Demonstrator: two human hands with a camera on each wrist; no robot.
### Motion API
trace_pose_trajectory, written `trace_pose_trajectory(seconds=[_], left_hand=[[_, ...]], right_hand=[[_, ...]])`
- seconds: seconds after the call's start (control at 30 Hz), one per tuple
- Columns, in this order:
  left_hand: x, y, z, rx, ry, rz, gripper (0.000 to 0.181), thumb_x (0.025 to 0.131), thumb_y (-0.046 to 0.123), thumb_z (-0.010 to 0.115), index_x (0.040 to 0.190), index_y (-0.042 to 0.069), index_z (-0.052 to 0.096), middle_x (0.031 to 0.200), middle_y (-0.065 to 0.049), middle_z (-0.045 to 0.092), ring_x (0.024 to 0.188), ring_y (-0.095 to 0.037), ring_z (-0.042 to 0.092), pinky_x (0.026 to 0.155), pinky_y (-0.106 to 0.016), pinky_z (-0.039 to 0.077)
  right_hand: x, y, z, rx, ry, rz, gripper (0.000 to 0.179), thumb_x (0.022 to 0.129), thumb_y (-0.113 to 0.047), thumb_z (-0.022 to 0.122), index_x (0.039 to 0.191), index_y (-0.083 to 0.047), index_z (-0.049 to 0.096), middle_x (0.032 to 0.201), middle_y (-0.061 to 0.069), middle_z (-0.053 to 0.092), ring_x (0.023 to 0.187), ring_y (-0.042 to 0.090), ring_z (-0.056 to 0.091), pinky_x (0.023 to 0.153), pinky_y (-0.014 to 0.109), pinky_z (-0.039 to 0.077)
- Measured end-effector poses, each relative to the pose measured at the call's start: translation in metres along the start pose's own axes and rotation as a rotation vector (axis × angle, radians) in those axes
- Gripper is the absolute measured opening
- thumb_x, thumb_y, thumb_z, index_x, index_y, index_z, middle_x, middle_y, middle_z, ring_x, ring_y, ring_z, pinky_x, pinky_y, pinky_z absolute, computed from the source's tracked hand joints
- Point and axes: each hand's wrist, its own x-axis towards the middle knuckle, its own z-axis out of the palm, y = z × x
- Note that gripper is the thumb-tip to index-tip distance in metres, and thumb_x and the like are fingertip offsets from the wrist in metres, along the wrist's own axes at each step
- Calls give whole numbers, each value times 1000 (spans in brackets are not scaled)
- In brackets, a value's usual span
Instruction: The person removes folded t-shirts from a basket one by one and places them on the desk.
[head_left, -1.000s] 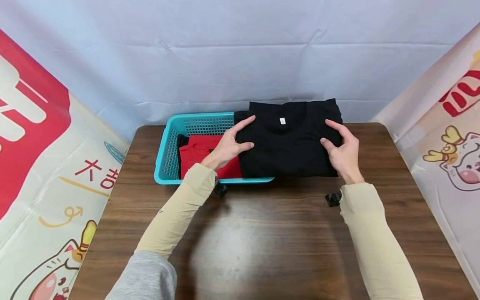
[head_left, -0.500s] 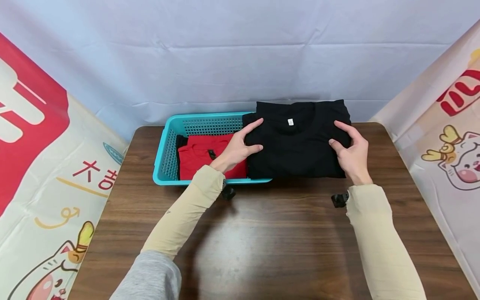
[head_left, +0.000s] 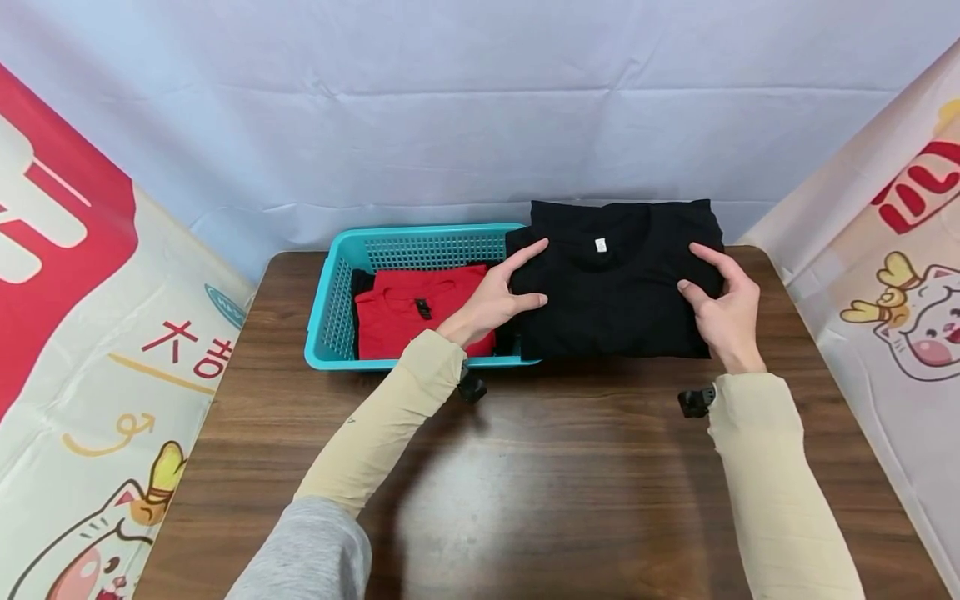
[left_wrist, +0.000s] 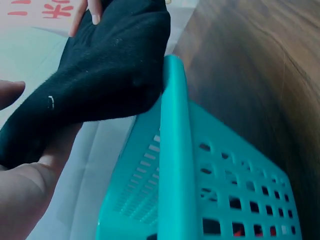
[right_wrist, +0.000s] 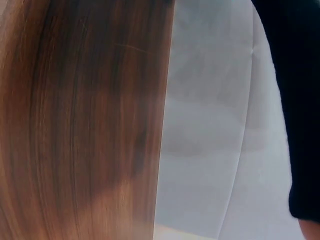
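Note:
A folded black T-shirt (head_left: 622,292) with a white neck label is held level between both hands, over the right end of a turquoise basket (head_left: 318,333) and past it. My left hand (head_left: 495,300) grips its left edge, thumb and forefinger on top and the other fingers underneath. At the right edge my right hand (head_left: 723,308) grips it the same way. In the left wrist view the black T-shirt (left_wrist: 110,65) hangs above the basket rim (left_wrist: 175,150). A folded red T-shirt (head_left: 405,317) with a black label lies in the basket, dark cloth beside it.
The basket stands near the back edge of a brown wooden table (head_left: 525,483). A pale cloth backdrop (head_left: 480,125) rises right behind the table. Printed banners with cartoon cats flank the left (head_left: 97,500) and right (head_left: 930,317) sides.
Both hands have moved to the right with the black T-shirt, uncovering more of the basket and the red T-shirt. The basket stays in place.

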Motion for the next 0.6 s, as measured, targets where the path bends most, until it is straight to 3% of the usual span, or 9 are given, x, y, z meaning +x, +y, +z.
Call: trace_pose_trajectory(seconds=[0.27, 0.47, 0.6], left_hand=[[4, 1, 10, -48, -18, 2, 71, 89, 4, 64, 150, 27, 36, 157, 7, 27, 139, -12, 26, 102, -36, 47], [7, 3, 19, -105, -46, 3, 66, 90, 6, 63, 149, 24, 39, 156, 6, 28, 140, -13, 25, 108, -38, 42], [9, 2, 24, -108, -66, -5, 63, 91, 8, 62, 148, 23, 40, 156, 7, 29, 140, -12, 25, 109, -37, 40]], right_hand=[[-3, -3, -11, -6, 4, -26, 51, 82, 14, 61, 129, -7, 62, 128, -2, 61, 120, 2, 52, 98, 13, 39], [-13, -15, -18, -12, 22, -33, 50, 81, 14, 61, 127, -4, 63, 122, -8, 63, 110, 1, 54, 91, 10, 40], [-11, -3, -22, -19, 47, -19, 50, 80, 13, 62, 127, -4, 63, 117, -14, 63, 106, 1, 55, 88, 10, 41]])
